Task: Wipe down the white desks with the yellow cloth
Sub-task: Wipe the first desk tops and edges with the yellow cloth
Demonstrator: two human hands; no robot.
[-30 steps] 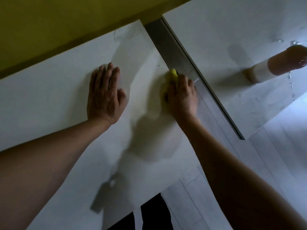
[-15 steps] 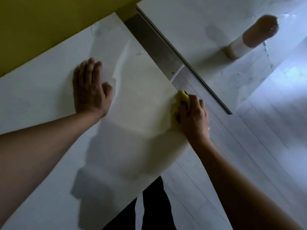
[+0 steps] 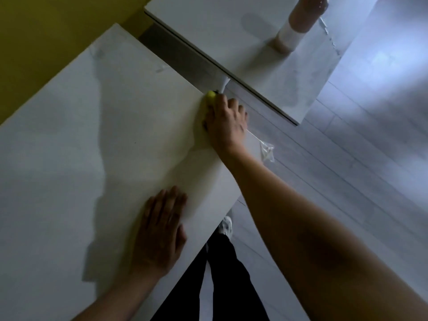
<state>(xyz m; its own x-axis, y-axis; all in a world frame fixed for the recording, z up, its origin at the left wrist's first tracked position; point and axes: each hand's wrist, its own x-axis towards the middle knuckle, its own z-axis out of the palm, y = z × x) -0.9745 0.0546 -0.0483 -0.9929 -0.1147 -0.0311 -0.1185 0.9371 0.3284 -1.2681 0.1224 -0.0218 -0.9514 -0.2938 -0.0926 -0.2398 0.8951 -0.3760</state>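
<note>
The near white desk (image 3: 92, 140) fills the left and middle of the view. My right hand (image 3: 225, 122) presses the yellow cloth (image 3: 211, 95) against this desk's right edge; only a small yellow tip shows beyond my fingers. My left hand (image 3: 161, 230) lies flat, palm down, fingers together, on the desk near its front corner, holding nothing. A second white desk (image 3: 208, 35) stands across a narrow gap at the upper right.
A brown and white cylinder (image 3: 298, 26) lies on the second desk, with water drops beside it. A crumpled clear wrapper (image 3: 267, 151) lies on the pale plank floor. My dark trousers and a white shoe (image 3: 225, 224) show below the desk corner. A yellow wall runs at the upper left.
My right hand has slid the cloth along the desk's right edge toward me. My left hand has shifted from the desk's middle to near its front corner. The view has swung left and downward.
</note>
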